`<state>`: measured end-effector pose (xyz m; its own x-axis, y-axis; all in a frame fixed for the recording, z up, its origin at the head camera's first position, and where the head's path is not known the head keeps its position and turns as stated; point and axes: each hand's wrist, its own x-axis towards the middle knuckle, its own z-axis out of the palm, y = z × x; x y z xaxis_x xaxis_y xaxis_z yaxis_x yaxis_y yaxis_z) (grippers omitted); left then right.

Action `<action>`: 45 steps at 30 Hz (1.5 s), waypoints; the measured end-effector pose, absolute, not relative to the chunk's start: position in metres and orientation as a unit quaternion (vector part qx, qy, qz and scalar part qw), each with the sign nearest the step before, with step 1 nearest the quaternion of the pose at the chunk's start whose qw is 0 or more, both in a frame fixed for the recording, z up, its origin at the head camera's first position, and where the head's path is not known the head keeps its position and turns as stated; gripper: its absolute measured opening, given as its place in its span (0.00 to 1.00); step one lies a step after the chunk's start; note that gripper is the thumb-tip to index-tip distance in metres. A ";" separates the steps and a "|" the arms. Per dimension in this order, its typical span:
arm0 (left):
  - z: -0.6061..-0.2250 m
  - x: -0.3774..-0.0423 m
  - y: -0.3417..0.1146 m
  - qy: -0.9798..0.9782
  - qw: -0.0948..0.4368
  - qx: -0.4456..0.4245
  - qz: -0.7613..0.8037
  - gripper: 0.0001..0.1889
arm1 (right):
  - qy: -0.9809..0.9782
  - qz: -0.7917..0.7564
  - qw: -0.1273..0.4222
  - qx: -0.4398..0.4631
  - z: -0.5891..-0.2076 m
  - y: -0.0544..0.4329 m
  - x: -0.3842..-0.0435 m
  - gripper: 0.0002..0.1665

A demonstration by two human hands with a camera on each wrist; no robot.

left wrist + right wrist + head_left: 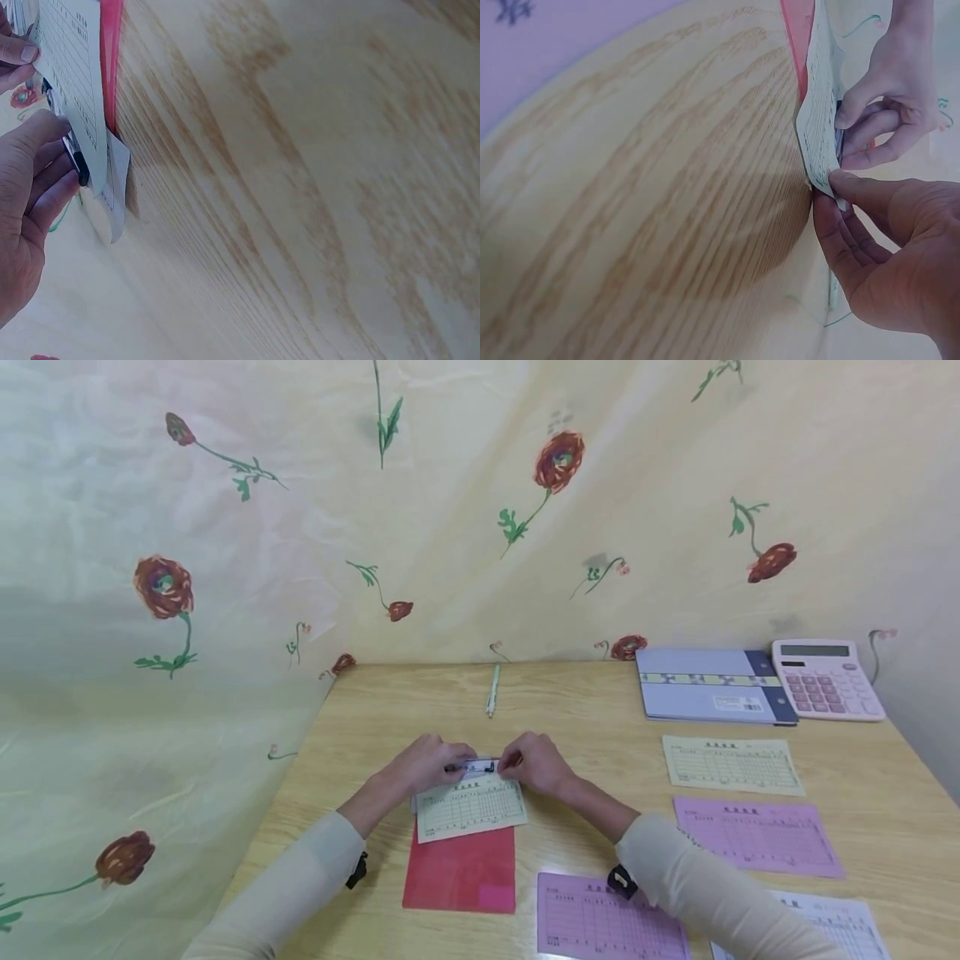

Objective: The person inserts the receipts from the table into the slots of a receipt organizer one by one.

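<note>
A red clipboard [457, 868] lies on the wooden table, with a metal clip [478, 767] with black ends at its top. Over its upper half sits a pale green printed form [474, 812], slightly tilted. My left hand [429, 763] grips the clip, thumb on top and fingers curled under its black end [81, 169]. With thumb and fingertips, my right hand [538, 765] pinches the form's upper right corner. A white sheet [117, 187] pokes out under the form on the left side.
A pen [492, 692] lies beyond the hands. At right are a blue folder [705, 697], a pink calculator [825, 681], another pale green form [733, 766] and a purple form [757, 835]. A second purple form [577, 918] and a white form [847, 918] lie nearer, partly under the right arm.
</note>
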<state>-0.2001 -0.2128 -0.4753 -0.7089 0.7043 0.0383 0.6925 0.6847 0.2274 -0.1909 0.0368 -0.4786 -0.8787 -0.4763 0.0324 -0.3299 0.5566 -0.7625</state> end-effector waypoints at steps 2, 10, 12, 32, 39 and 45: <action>-0.476 -0.200 -0.213 0.918 0.026 0.378 0.113 0.15 | 0.878 -0.413 0.087 -0.228 -0.479 0.036 -0.191 0.05; -0.478 -0.201 -0.213 0.919 0.021 0.379 0.104 0.15 | 0.879 -0.410 0.078 -0.229 -0.482 0.034 -0.193 0.05; -0.478 -0.201 -0.213 0.920 0.020 0.379 0.102 0.15 | 0.880 -0.411 0.080 -0.226 -0.482 0.033 -0.193 0.05; -0.479 -0.198 -0.212 0.915 0.004 0.390 0.102 0.16 | 0.891 -0.401 0.104 -0.188 -0.481 0.028 -0.195 0.07; -0.479 -0.199 -0.213 0.914 0.001 0.394 0.100 0.16 | 0.897 -0.388 0.108 -0.183 -0.480 0.027 -0.195 0.07; -0.479 -0.197 -0.214 0.914 0.001 0.393 0.104 0.15 | 0.896 -0.388 0.115 -0.181 -0.480 0.026 -0.195 0.05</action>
